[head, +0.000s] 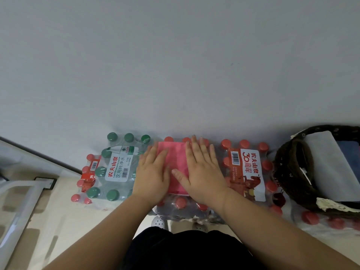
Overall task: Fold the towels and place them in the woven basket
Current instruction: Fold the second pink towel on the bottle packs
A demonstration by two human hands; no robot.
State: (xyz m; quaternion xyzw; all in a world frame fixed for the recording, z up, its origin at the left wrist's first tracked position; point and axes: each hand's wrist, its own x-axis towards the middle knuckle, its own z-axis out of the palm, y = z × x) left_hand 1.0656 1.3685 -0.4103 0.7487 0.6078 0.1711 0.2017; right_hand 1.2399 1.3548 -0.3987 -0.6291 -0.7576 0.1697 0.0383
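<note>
towel (174, 158) is lying under left hand (152, 175) and right hand (202, 172), both pressing flat-fingered. soft, limp; pinching its six o'clock edge is looking wisest.

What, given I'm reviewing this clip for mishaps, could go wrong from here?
The folded pink towel lies on a shrink-wrapped pack of red-capped bottles; that bumpy surface may let it slide or crease unevenly.
The left hand and right hand only press flat on it; picking it up could let the fold open.
The dark woven basket already holds a white folded cloth, so room may be tight.
</note>
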